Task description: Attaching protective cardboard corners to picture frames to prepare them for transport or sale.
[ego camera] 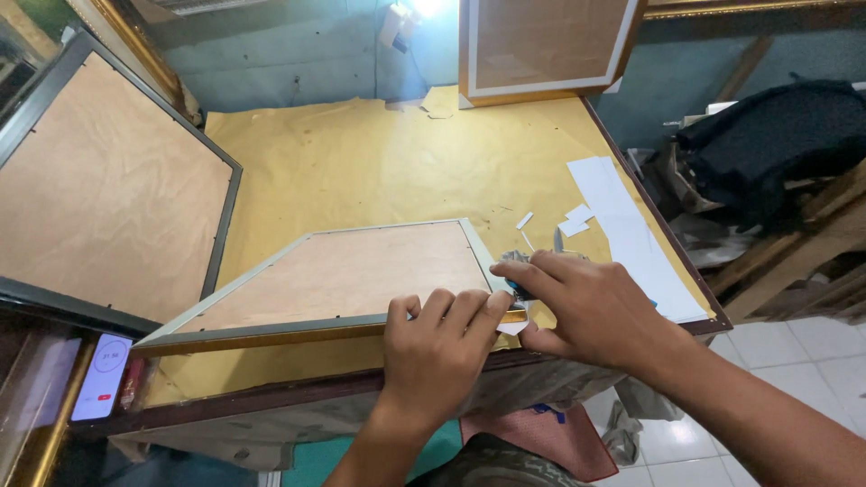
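Note:
A picture frame [271, 326] lies face down on the table, its brown backing board up, its moulding grey-green with a gold edge. My left hand [437, 352] presses down on the frame's near right corner, fingers curled over the moulding. My right hand [586, 307] rests just right of that corner and pinches a small blue-handled tool [518, 289] against the frame's edge; most of the tool is hidden under the fingers. A small white scrap [512, 327] sticks out below the corner between both hands.
Yellow-brown paper [379, 162] covers the table. White paper strips [631, 230] and small scraps [574, 222] lie at the right edge. A large dark frame [108, 189] leans at the left, another frame [541, 45] at the back. A phone [101, 377] sits at the near left.

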